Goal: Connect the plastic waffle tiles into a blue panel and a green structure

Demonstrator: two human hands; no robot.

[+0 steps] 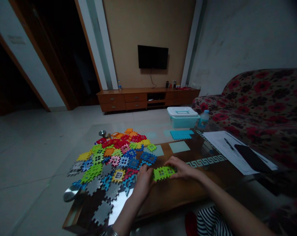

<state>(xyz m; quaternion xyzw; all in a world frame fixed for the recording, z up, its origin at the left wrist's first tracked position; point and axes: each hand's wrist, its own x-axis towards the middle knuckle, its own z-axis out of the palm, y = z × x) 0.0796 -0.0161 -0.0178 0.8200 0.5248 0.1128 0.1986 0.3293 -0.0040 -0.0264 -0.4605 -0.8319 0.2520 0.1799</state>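
Between my two hands is a strip of lime-green interlocking plastic tiles (163,173) with window cut-outs and toothed edges. My left hand (145,179) closes on its left end, and my right hand (180,167) pinches its right end. Close by my left hand lies a spread pile of loose toothed tiles in many colours, among them a yellow window tile (118,176), a grey tile (113,191) and a blue tile (133,163). Farther back, several red tiles (116,143) overlap. Part of the green strip's ends is hidden by my fingers.
The glass-topped coffee table (163,200) bears everything. Toward its far right are joined light-blue tiles (181,134), a lidded turquoise box (183,122) and a water bottle (203,119). Papers (227,149) with a pen and a dark phone-like slab (251,158) lie right, beside a floral sofa (261,98).
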